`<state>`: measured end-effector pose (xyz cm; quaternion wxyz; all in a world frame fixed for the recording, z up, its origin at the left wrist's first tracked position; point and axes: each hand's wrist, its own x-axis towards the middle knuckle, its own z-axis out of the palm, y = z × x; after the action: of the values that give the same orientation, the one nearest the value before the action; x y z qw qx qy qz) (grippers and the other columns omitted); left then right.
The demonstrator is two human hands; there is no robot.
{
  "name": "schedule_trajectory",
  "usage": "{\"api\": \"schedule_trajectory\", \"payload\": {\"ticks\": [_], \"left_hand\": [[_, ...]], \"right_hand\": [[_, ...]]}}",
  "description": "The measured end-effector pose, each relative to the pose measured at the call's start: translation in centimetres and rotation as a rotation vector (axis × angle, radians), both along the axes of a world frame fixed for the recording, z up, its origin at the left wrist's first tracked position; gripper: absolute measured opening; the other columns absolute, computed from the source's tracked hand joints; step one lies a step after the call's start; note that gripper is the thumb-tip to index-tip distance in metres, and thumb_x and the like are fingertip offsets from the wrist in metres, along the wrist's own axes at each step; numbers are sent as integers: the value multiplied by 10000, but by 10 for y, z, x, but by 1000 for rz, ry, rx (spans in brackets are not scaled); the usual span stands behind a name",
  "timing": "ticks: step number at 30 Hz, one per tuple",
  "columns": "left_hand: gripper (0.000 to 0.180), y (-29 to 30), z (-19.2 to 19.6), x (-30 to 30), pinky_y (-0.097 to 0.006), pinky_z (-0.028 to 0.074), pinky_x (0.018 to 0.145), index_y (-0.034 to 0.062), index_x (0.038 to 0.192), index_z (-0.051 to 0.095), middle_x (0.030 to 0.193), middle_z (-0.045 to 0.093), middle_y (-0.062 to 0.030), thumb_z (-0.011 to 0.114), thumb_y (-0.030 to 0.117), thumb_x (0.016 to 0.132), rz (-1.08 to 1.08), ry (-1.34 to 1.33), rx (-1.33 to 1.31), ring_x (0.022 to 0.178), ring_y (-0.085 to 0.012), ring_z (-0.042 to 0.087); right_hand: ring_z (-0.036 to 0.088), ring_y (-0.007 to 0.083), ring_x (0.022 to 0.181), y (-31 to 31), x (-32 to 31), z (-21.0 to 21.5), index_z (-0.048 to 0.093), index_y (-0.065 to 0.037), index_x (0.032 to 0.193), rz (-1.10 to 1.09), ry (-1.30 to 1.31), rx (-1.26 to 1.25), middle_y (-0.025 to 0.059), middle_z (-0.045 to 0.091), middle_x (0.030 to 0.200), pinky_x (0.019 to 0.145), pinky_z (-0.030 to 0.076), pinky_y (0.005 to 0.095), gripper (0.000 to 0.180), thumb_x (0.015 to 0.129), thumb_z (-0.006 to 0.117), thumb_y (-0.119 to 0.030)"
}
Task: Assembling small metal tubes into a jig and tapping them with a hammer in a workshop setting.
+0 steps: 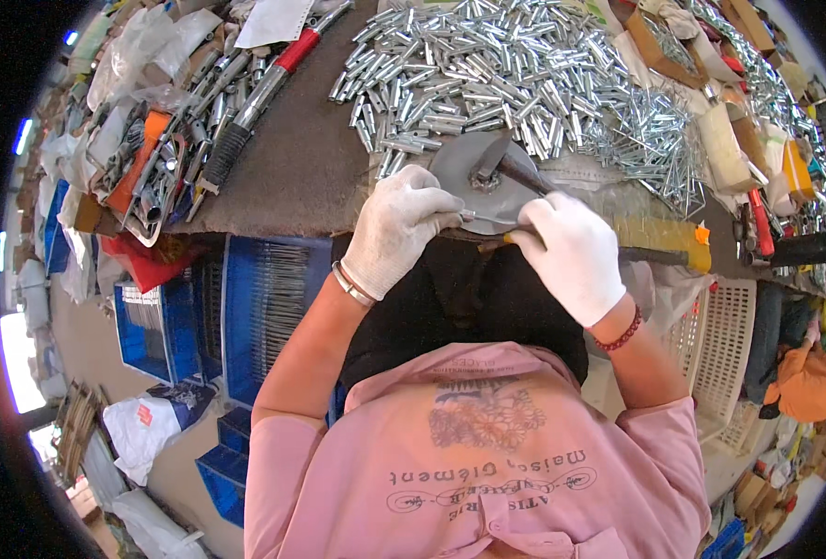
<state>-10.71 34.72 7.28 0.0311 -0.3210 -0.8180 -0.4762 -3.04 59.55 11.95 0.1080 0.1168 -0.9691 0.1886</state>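
Observation:
Both my hands wear white gloves and meet at the front edge of the bench. My left hand (402, 224) is closed, thumb and fingertips pinching a small thin metal piece (466, 216). Close beside it on the right, my right hand (573, 253) has its fingers curled in; what they hold is mostly hidden. A yellowish-brown tip (495, 244) shows by its thumb. Just beyond the hands lies a round grey metal disc (455, 168). Across the disc rests a hammer (515, 170), its dark handle running toward my right hand.
A large heap of short shiny metal tubes (469, 70) covers the bench beyond, with thin metal pins (660, 140) to its right. Hand tools (264, 98) lie at left. Blue crates (273, 307) stand below left, a white plastic basket (725, 345) below right. Another person (799, 377) is at far right.

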Motion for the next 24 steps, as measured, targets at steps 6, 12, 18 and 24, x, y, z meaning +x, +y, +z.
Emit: {"api": "schedule_trajectory", "payload": {"ticks": [6,12,18,24], "left_hand": [[294,10,11,28,-404,566,778,73,1143,802,995,723,-147,831,40,852,241,94,-4,896,-328,708],[553,24,14,66,-245,514,568,63,1575,538,972,763,-82,615,-33,1035,332,-669,274,655,-71,630],[671,15,34,74,-212,454,538,8,1574,464,940,738,-72,770,74,981,370,-856,439,651,-49,582],[579,-34,41,78,-240,505,754,-26,1466,525,951,709,-38,783,27,950,522,-776,606,856,-67,622]], "right_hand": [[693,200,725,-11,23,-5,755,-45,1120,-5,-536,-530,114,739,853,737,569,342,199,927,723,-84],[689,129,714,-26,32,-3,711,9,1186,-125,-839,-857,81,696,791,708,556,306,246,955,708,-74],[682,138,729,-46,41,-6,710,-16,1211,-63,-807,-795,80,686,802,708,554,307,260,957,716,-70],[655,109,793,-37,27,4,652,-61,1450,33,-447,-724,34,711,956,752,565,280,536,925,743,-6]]}}
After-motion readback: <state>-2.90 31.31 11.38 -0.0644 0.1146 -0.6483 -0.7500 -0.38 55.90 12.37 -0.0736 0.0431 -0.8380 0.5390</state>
